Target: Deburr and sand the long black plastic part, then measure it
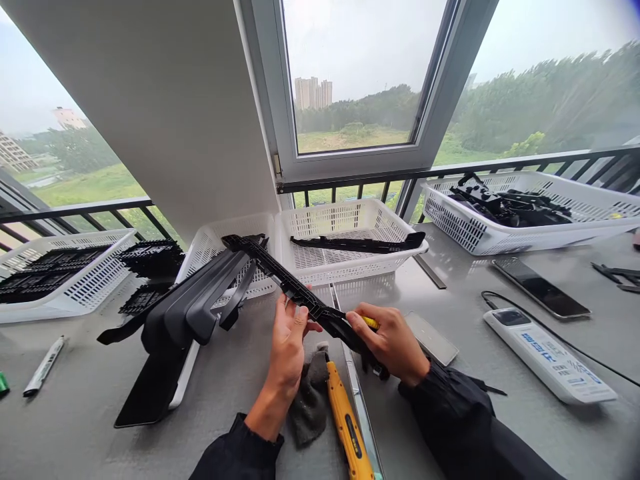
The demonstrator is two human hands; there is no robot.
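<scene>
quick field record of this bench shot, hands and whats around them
left hand: grips the middle of a long black plastic strip
right hand: holds the strip's near end, with a small yellow item between the fingers
below hands: orange utility knife, grey cloth
left of hands: stack of dark grey curved parts
behind: white baskets
right: remote control, phone

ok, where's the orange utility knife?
Head view, bottom centre: orange utility knife lies on the table, right of the grey cloth, between both forearms.
</scene>
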